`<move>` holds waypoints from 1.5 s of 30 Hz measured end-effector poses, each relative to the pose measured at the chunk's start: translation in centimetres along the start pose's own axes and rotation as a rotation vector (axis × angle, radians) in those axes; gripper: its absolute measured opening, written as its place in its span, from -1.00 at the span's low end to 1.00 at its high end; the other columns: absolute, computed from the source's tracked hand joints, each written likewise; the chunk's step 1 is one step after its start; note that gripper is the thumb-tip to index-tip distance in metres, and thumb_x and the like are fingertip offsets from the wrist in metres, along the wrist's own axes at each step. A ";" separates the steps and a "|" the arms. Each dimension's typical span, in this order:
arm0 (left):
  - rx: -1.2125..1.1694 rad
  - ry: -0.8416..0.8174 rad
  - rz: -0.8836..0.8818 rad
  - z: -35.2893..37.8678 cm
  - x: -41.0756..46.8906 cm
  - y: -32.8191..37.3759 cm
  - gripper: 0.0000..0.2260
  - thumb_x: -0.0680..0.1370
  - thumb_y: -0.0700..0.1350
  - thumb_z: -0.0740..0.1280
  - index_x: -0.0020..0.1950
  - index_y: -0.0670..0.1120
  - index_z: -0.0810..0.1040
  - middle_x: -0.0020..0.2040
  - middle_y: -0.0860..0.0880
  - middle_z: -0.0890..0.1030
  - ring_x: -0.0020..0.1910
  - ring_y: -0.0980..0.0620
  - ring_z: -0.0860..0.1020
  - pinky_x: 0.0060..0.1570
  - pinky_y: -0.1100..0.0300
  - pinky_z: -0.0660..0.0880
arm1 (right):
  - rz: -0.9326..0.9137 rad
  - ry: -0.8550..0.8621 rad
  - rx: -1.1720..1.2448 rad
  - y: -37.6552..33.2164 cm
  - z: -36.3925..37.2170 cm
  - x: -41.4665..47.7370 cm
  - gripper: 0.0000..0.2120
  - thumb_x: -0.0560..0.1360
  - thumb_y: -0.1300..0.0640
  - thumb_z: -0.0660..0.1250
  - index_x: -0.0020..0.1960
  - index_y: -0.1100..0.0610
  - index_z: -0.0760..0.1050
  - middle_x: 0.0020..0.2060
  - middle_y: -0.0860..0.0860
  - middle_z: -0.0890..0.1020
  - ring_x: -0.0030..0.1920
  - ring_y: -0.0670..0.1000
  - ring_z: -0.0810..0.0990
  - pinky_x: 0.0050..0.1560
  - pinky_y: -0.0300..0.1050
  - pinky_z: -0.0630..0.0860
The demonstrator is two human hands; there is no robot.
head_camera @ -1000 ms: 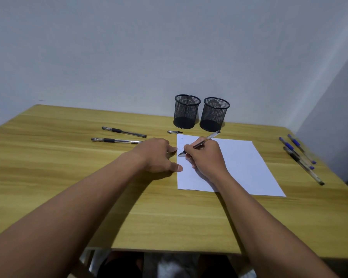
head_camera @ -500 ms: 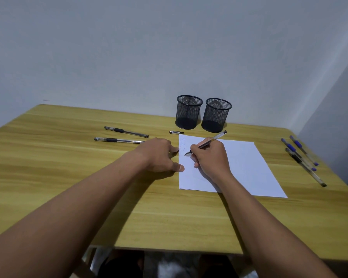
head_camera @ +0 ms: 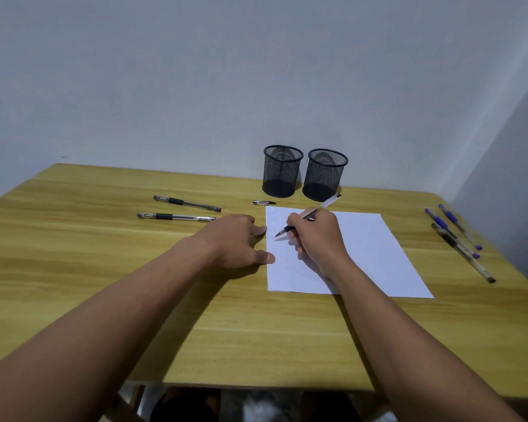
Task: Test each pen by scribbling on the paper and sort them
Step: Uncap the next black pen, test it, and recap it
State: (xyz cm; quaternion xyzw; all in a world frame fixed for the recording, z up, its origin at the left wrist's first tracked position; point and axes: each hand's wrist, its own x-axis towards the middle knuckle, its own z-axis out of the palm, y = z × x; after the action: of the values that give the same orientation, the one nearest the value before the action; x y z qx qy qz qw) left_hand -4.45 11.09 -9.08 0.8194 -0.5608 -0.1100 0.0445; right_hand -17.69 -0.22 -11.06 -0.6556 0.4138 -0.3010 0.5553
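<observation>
My right hand (head_camera: 316, 239) grips a clear pen (head_camera: 323, 206) with a black grip, its tip on the upper left part of the white paper (head_camera: 372, 257). Faint scribbles run down the sheet's left edge. My left hand (head_camera: 235, 239) rests flat on the table with thumb and fingertips touching the paper's left edge. Two black-grip pens (head_camera: 186, 204) (head_camera: 176, 216) lie to the left. A loose pen cap (head_camera: 264, 203) sits above the sheet's corner. Three pens, two blue (head_camera: 457, 225) and one black (head_camera: 462, 252), lie at the right. Two black mesh cups (head_camera: 282, 170) (head_camera: 325, 175) stand behind the paper.
The wooden table (head_camera: 104, 269) meets a white wall at the back and another wall at the right. The front table edge runs below my forearms, with floor and a dark shape visible beneath it.
The pen tip has moved a short way down the paper's left side, leaving more faint marks. My left hand has stayed in place at the sheet's edge.
</observation>
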 end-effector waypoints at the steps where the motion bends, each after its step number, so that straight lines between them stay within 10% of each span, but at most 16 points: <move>1: -0.009 -0.009 -0.008 0.0 0.1 -0.1 -0.25 0.42 0.38 0.29 0.53 0.08 0.30 0.47 -0.01 0.37 0.41 -0.07 0.36 0.34 0.00 0.36 | 0.011 -0.007 0.029 -0.1 -0.1 0.0 -0.86 0.52 0.17 0.36 -0.09 0.26 0.60 -0.37 0.12 0.62 -0.43 0.01 0.49 -0.50 -0.19 0.39; 6: -0.238 0.110 -0.084 -1.6 1.7 -1.1 -0.53 0.42 0.22 0.35 0.25 0.02 0.62 0.18 -0.03 0.64 0.11 -0.04 0.58 0.10 0.14 0.50 | 0.001 -0.019 0.138 -1.5 -1.0 -0.2 -0.86 0.53 0.21 0.38 -0.14 0.28 0.60 -0.39 0.09 0.61 -0.50 -0.04 0.40 -0.54 -0.24 0.30; 22: -0.173 0.497 0.015 -2.1 7.9 -0.8 -0.82 0.50 -0.15 0.37 0.03 0.01 0.70 -0.07 0.00 0.72 -0.07 -0.07 0.62 -0.13 0.13 0.53 | -0.081 0.045 0.193 -1.9 -4.2 1.2 -0.89 0.59 0.14 0.41 -0.05 0.16 0.65 -0.21 0.05 0.69 -0.27 -0.06 0.61 -0.31 -0.16 0.62; 30: -0.497 0.498 0.160 -4.4 2.9 2.4 -0.84 0.48 -0.15 0.48 0.05 -0.04 0.71 -0.09 0.09 0.71 -0.10 0.19 0.64 -0.14 0.52 0.42 | -0.147 0.005 0.351 -4.6 -5.0 -0.5 -0.92 0.54 0.21 0.44 -0.14 0.13 0.66 -0.20 0.08 0.67 -0.16 -0.05 0.64 -0.26 -0.17 0.63; 38: -0.782 0.457 0.226 -5.6 -0.1 4.4 -0.90 0.46 -0.15 0.50 -0.05 -0.01 0.72 -0.21 0.08 0.72 -0.24 0.15 0.61 -0.10 0.10 0.56 | -0.190 0.003 0.451 -6.6 -7.4 -3.7 -0.92 0.54 0.24 0.43 -0.14 0.14 0.63 -0.26 0.08 0.66 -0.23 -0.05 0.65 -0.30 -0.20 0.60; 45: -0.923 0.410 0.283 -6.9 -1.8 6.1 -0.90 0.49 -0.24 0.46 -0.01 -0.13 0.70 -0.24 0.03 0.69 -0.27 0.17 0.58 -0.24 0.31 0.53 | -0.212 -0.073 0.385 -7.6 -8.7 -5.0 -0.89 0.54 0.25 0.43 -0.16 0.12 0.61 -0.27 0.05 0.67 -0.23 -0.05 0.66 -0.21 -0.15 0.61</move>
State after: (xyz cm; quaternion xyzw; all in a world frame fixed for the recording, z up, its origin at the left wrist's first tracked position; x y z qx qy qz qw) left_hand -9.07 10.15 -0.92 0.6354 -0.5392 -0.1759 0.5240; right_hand -25.92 0.30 -1.53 -0.5877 0.2568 -0.4073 0.6502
